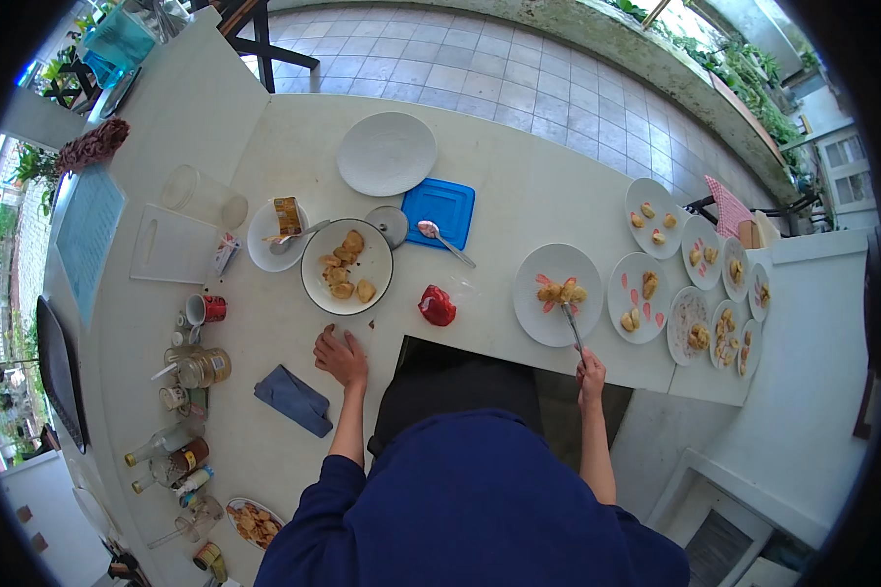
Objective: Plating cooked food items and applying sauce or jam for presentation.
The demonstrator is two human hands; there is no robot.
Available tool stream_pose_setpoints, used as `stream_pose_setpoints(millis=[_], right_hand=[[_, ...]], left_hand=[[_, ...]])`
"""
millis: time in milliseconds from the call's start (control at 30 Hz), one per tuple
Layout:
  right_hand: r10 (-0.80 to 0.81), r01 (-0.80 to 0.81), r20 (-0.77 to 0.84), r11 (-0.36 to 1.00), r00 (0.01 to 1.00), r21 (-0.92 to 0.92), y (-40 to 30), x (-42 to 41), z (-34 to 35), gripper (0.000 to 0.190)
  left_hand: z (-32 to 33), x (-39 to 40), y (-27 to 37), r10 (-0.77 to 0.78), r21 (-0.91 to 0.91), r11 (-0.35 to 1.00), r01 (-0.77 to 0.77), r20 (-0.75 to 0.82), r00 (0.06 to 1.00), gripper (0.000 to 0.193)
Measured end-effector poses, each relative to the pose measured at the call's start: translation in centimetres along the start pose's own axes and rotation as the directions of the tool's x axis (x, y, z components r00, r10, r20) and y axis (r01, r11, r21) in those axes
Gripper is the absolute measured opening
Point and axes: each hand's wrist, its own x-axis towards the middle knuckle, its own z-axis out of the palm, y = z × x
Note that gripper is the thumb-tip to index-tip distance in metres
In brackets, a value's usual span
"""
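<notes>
My right hand [592, 378] grips the handle of a metal utensil [574, 328], too small to tell whether fork or tongs. Its far end touches golden fried pieces [560, 292] lying over red sauce streaks on a white plate [536, 323]. Palm down on the table, my left hand [341, 357] holds nothing, its fingers a little apart. Just beyond it stands a dark-rimmed white bowl [316, 293] with several fried pieces [343, 271] inside. Between the hands, nearer the bowl, lies a small red packet or bag [437, 305].
More plates of fried pieces [635, 297] crowd the right end. Beyond the bowl are a bare white plate [387, 154], a blue lid [440, 213] with a spoon [446, 242], and a small bowl [260, 238]. Jars [204, 368], bottles [180, 462] and a folded blue cloth [294, 400] lie left.
</notes>
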Motion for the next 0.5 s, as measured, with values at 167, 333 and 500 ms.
stream_pose_setpoints(millis=[167,333,500], right_hand=[[-0.014,0.013,-0.012,0.998,1.000,-0.056,-0.1,0.0,0.0,0.027],[-0.025,0.021,-0.029,0.994,0.999,-0.111,-0.3,0.0,-0.8,0.028],[-0.091,0.079,-0.072,0.986,0.993,-0.150,-0.8,0.2,-1.9,0.028]], left_hand=[[0.1,0.0,-0.1,-0.001,0.010,1.000,0.001,-0.010,1.000,0.035],[0.0,0.0,0.0,-0.002,0.015,1.000,0.002,-0.013,1.000,0.034],[-0.1,0.0,0.2,0.005,0.003,1.000,-0.005,-0.021,1.000,0.034]])
